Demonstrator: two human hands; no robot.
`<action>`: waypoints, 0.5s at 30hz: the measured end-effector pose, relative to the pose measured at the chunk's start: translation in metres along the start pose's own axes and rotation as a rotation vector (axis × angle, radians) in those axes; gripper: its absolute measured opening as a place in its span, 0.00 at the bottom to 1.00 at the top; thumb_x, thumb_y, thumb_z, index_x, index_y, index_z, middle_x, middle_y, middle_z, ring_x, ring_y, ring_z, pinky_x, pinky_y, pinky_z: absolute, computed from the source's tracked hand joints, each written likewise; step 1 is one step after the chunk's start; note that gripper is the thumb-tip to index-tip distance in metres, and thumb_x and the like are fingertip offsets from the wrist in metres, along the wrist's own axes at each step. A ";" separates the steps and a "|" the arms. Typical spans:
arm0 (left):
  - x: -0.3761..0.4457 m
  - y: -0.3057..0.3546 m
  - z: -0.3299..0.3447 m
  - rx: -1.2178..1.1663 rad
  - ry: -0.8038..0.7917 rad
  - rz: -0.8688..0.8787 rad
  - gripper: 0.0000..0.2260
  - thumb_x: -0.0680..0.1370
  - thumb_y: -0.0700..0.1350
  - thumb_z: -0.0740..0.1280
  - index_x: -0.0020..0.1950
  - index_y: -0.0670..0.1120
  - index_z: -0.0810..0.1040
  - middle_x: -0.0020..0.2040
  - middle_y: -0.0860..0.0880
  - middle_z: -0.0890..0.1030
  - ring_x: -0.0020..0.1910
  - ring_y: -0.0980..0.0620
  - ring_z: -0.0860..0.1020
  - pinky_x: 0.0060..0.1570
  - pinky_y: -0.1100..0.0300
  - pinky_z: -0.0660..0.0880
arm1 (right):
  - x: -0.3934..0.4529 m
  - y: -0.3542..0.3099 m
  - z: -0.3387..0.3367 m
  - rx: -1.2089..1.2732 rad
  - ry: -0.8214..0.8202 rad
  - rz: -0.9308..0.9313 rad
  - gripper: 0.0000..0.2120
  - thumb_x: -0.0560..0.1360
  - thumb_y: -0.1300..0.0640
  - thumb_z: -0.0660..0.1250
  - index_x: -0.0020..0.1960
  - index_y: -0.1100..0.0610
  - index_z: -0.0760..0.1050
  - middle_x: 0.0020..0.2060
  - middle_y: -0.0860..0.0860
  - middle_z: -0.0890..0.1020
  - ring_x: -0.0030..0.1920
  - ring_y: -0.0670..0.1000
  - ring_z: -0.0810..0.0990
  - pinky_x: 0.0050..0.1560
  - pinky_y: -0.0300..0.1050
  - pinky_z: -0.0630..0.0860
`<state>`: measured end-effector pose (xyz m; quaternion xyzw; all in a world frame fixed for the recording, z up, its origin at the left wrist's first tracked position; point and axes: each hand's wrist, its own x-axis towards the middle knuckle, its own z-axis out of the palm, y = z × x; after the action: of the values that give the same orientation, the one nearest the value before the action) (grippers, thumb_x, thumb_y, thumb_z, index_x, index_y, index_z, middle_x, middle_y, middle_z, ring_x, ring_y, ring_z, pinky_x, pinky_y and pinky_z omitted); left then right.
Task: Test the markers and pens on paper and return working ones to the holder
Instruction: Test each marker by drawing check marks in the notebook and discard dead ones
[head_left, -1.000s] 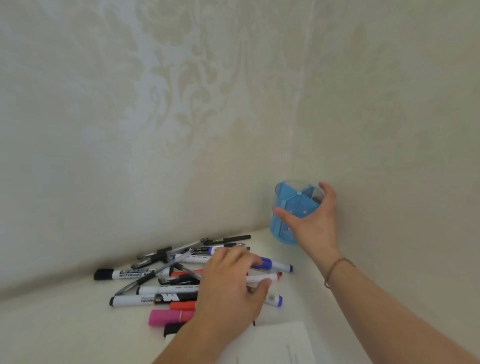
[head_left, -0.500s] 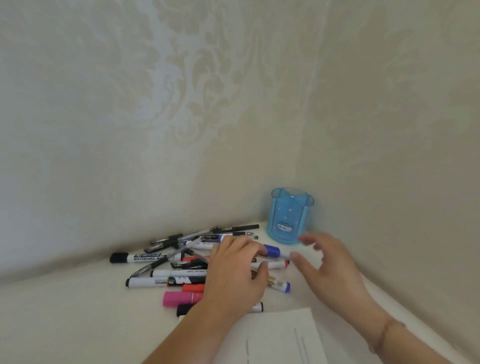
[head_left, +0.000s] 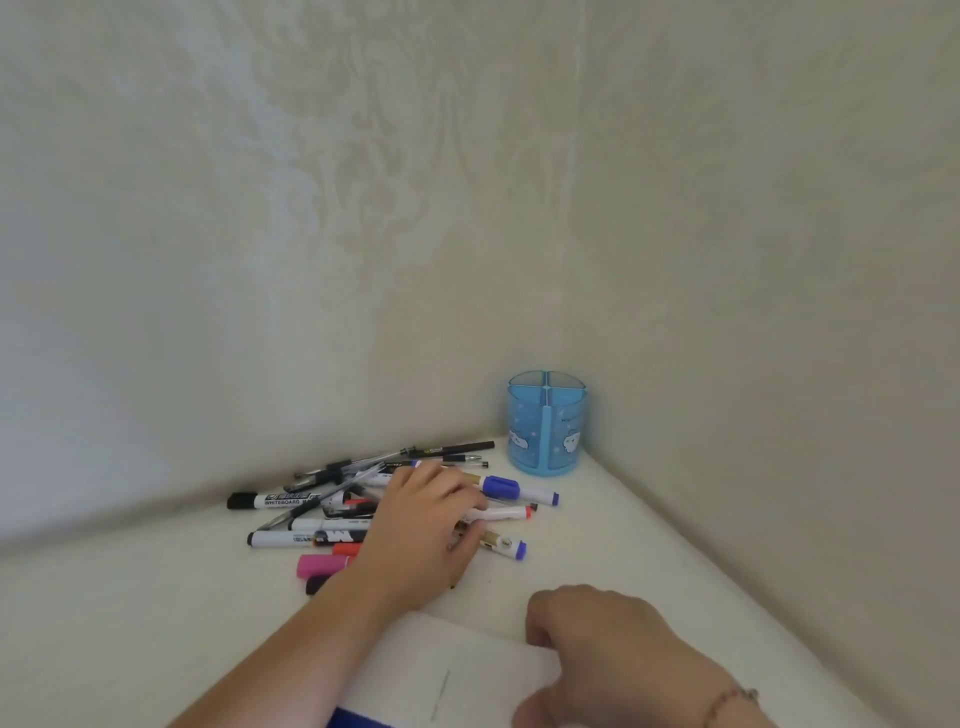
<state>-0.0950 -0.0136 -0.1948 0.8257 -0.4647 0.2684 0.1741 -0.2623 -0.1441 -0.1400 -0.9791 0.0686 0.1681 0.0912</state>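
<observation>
Nearest the camera, the right hand (head_left: 608, 660) is resting knuckles-up on the sheet of paper (head_left: 457, 670), fingers curled under; nothing is showing in it, though I cannot tell whether it is gripping the sheet's edge or only pressing it. A short dark stroke is already lying on the paper. If that hand is lifting off while a pen is being tested, the sheet is likely to be sliding on the smooth worktop (head_left: 130, 623), smearing the mark.

Beyond the paper, the left hand (head_left: 421, 540) is lying palm-down over the pile of markers and pens (head_left: 322, 514), fingers bent around barrels near the gold-banded marker (head_left: 501, 544); which one it is pinching is hidden beneath the palm. The pile is crossing itself loosely, so pulling one barrel out is risking dragging neighbours along, and round bodies such as the blue-capped marker (head_left: 514, 491) are liable to be rolling away. The pink marker (head_left: 322, 565) is sitting just beside the left wrist.

Farthest, the blue holder (head_left: 545, 423) is standing upright and empty in the corner, well apart from both hands. Being light and empty, it is likely to be tipping if a marker is being dropped in carelessly.
</observation>
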 end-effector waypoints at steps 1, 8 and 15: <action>0.002 0.001 -0.003 0.016 -0.025 0.030 0.07 0.74 0.53 0.65 0.48 0.54 0.80 0.49 0.58 0.78 0.50 0.53 0.73 0.50 0.58 0.69 | -0.005 0.003 -0.001 -0.040 -0.022 0.025 0.19 0.72 0.43 0.69 0.59 0.49 0.72 0.61 0.50 0.74 0.62 0.53 0.74 0.52 0.47 0.67; 0.003 0.017 -0.059 0.024 -0.168 -0.019 0.12 0.77 0.56 0.62 0.56 0.56 0.80 0.54 0.60 0.77 0.56 0.57 0.72 0.56 0.59 0.70 | -0.056 0.018 -0.003 0.044 -0.033 0.180 0.23 0.65 0.34 0.71 0.48 0.48 0.68 0.50 0.47 0.73 0.51 0.50 0.74 0.49 0.45 0.69; -0.075 0.078 -0.110 0.062 -0.578 -0.043 0.29 0.73 0.72 0.55 0.69 0.59 0.66 0.66 0.60 0.70 0.65 0.55 0.69 0.60 0.54 0.71 | -0.068 -0.022 0.032 0.105 0.018 0.115 0.25 0.70 0.30 0.61 0.53 0.49 0.75 0.51 0.49 0.76 0.57 0.50 0.76 0.52 0.44 0.68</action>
<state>-0.2247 0.0564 -0.1499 0.8825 -0.4690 0.0322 0.0148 -0.3325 -0.1097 -0.1426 -0.9689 0.1344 0.1604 0.1322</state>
